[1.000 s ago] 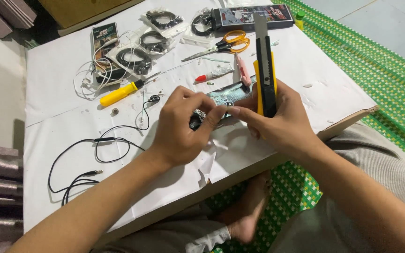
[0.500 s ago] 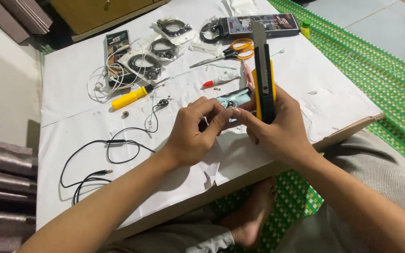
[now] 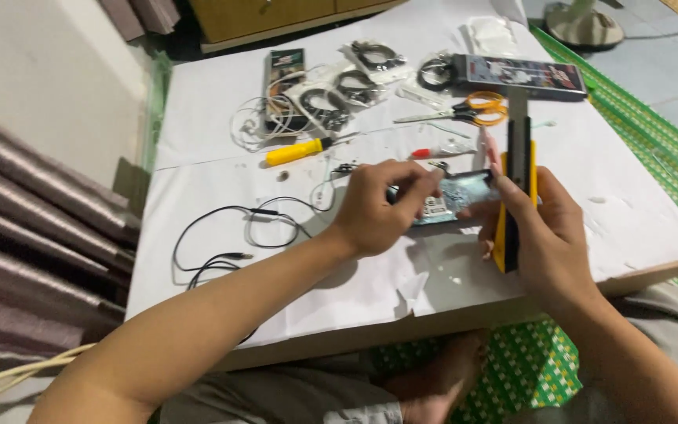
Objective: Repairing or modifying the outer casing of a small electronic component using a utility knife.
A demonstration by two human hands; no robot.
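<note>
small flat device: [image 3: 455,198] dark rectangular slab with a pale sticker on its face, lying on the white paper near the table's middle, between both hands; looks like an opened phone part, can't tell exactly
left hand: [image 3: 377,210] fingers curled down onto the device's left end, pinching at its top edge, closed on it
right hand: [image 3: 541,235] wrapped shut around a yellow-and-black utility knife, fingertips also touching the device's right end
utility knife: [image 3: 515,188] held nearly upright along the palm, grey blade end pointing away from the person, above the device
red-handled small tool: [image 3: 431,152] just beyond the device, lying flat
yellow screwdriver: [image 3: 298,151] left of the red tool, tip pointing right
orange scissors: [image 3: 464,111] further back, closed, handles to the right
black cable: [image 3: 233,235] looped on the paper left of the left hand, well apart from the device
bagged cable coils: [image 3: 355,78] several, at the far side of the table
dark flat box: [image 3: 521,75] far right corner
table: [image 3: 213,102] low, covered in white paper sheets
green mat: [image 3: 661,157] on the floor to the right
</note>
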